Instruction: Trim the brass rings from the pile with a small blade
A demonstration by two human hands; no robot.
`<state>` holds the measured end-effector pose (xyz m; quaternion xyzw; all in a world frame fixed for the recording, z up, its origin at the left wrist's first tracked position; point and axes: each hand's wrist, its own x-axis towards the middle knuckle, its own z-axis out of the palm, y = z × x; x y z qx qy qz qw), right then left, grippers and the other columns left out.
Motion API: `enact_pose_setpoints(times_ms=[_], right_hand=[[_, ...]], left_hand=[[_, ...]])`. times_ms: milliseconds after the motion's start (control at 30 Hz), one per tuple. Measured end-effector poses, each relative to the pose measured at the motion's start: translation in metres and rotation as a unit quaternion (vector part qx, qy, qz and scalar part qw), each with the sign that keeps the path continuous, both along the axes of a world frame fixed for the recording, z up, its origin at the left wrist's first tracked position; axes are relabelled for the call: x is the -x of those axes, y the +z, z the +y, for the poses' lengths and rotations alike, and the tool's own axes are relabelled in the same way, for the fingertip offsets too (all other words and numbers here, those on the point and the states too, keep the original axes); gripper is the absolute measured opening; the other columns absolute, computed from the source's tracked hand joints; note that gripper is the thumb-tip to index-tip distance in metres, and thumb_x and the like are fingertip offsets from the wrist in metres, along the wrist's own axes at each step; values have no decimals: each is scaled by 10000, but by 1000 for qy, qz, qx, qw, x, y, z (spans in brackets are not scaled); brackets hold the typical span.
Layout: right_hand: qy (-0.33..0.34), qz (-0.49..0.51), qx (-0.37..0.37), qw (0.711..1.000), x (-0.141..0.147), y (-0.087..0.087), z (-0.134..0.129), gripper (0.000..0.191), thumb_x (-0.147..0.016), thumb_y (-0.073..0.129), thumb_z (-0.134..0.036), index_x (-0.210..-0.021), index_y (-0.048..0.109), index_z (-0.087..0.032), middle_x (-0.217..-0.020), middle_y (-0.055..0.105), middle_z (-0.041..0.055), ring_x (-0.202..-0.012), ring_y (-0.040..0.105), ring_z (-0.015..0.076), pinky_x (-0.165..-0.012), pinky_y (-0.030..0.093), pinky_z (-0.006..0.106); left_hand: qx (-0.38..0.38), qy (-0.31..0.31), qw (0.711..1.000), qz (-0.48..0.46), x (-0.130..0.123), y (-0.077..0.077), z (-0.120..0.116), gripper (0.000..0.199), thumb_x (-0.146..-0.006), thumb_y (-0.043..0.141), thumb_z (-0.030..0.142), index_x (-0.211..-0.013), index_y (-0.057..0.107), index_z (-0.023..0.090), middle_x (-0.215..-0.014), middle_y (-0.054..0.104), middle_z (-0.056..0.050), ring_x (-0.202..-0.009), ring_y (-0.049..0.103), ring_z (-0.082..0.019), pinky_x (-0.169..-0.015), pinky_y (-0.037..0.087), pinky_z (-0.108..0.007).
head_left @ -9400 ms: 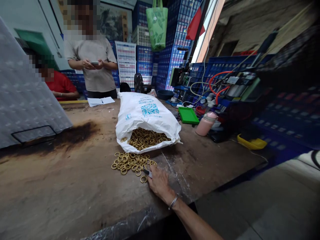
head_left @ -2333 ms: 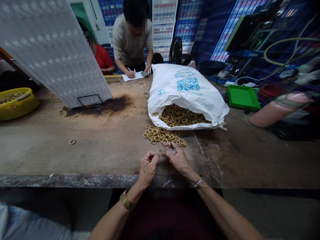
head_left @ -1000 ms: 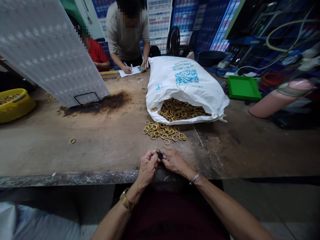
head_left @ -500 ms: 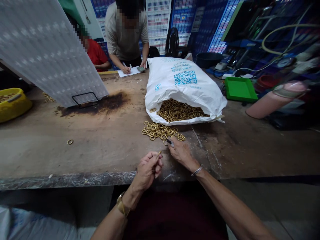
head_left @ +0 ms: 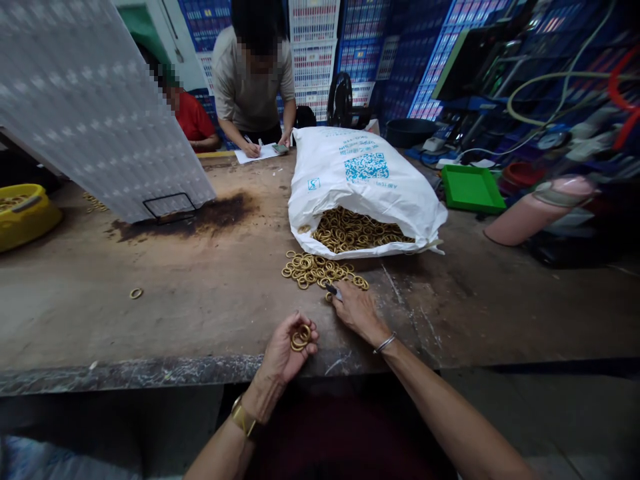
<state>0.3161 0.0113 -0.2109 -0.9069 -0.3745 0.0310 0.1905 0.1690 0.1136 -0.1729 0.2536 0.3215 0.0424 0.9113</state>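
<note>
My left hand [head_left: 289, 348] is turned palm up near the table's front edge, fingers curled around a few brass-coloured rings [head_left: 301, 338]. Just beyond it to the right, my right hand [head_left: 357, 310] grips a short pen-like tool [head_left: 334, 291] with a black tip and a grey body; its exact kind is unclear. The fingers of that hand reach to the near edge of a loose pile of rings [head_left: 320, 268]. Behind the pile lies a white woven sack [head_left: 320, 157], its mouth facing me and full of more rings [head_left: 357, 230].
A single ring [head_left: 136, 293] lies on the wooden table [head_left: 210, 300] at left. White ribbed sheets [head_left: 115, 120] lean on a black wire stand, beside a yellow basin [head_left: 27, 217]. At right are a green tray [head_left: 473, 188] and pink bottle [head_left: 537, 212]. A co-worker [head_left: 255, 80] writes across the table.
My left hand has turned from pinching a ring to palm up, showing the rings in it. My right hand stays by the pile with the tool. The view has tilted slightly.
</note>
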Motion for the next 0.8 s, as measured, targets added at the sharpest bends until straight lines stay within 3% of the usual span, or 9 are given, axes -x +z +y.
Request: enact_pose_setpoints(times_ms=[100, 233, 433, 567, 700, 800], right_hand=[[45, 6, -68, 997, 5, -4, -4, 86, -810, 533, -167, -894, 541, -153, -856, 573, 52, -772, 517, 175, -634, 308, 232], [98, 29, -176, 979, 20, -1, -4, 26, -807, 515, -174, -817, 521, -151, -775, 552, 29, -683, 490, 144, -621, 309, 224], [154, 46, -233, 959, 35, 10, 0, 31, -785, 484, -167, -793, 511, -156, -737, 529, 30, -678, 473, 144, -614, 313, 232], [111, 163, -277, 941, 38, 12, 4, 133, -806, 451, -263, -739, 499, -159, -641, 470, -5, -577, 421, 116, -557, 312, 213], [51, 326, -271, 904, 38, 14, 8, 190, -772, 469, -329, -708, 503, -154, -605, 451, -23, -551, 411, 103, -525, 327, 193], [36, 366, -269, 890, 36, 14, 9, 203, -747, 486, -340, -683, 498, -148, -599, 459, -24, -554, 410, 101, -531, 336, 196]], left_hand=[[-15, 26, 999, 24, -2, -3, -1, 240, -659, 690, 278, -726, 527, 115, -669, 566, -19, -595, 579, -118, -442, 447, -189], [-69, 14, 997, 38, -5, -2, -3, 362, -633, 726, 332, -865, 533, 131, -706, 572, -10, -605, 593, -125, -442, 460, -193], [-156, -26, 987, 15, -5, -3, -5, 409, -639, 710, 436, -813, 489, 139, -616, 475, 40, -449, 442, -44, -359, 307, -131], [-206, -23, 978, 31, -4, -6, -7, 442, -614, 710, 470, -821, 497, 142, -583, 440, 58, -406, 347, -17, -357, 211, -125], [-359, -20, 931, 69, -4, -5, -10, 443, -652, 647, 523, -819, 566, 121, -515, 419, 54, -397, 320, -28, -375, 218, -152], [-403, -34, 912, 66, -3, -5, -11, 433, -677, 621, 525, -812, 580, 115, -495, 400, 56, -399, 308, -30, -384, 226, -158]])
